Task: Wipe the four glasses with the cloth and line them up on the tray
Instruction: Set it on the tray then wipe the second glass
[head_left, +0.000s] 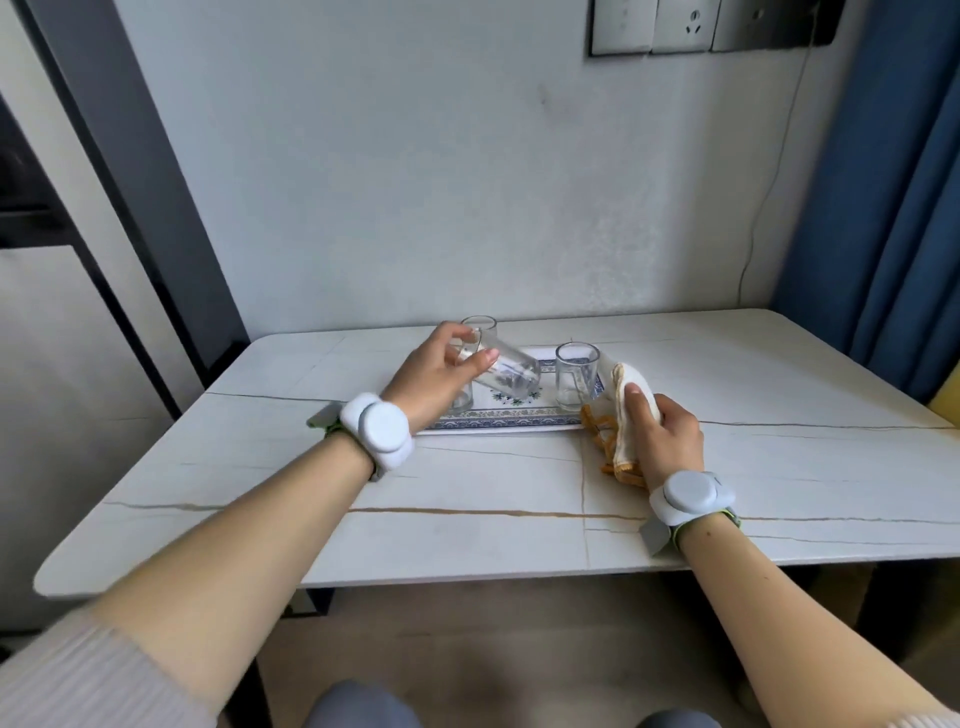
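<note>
Left hand (434, 376): grips tilted glass (506, 373) above tray (511, 418) | right hand (662, 434): clutches cloth (631, 410) at tray's right end | upright glass (576, 382): on tray, just beside cloth | rear glass (480, 327): behind left hand | table (467, 499): marble-look.
</note>
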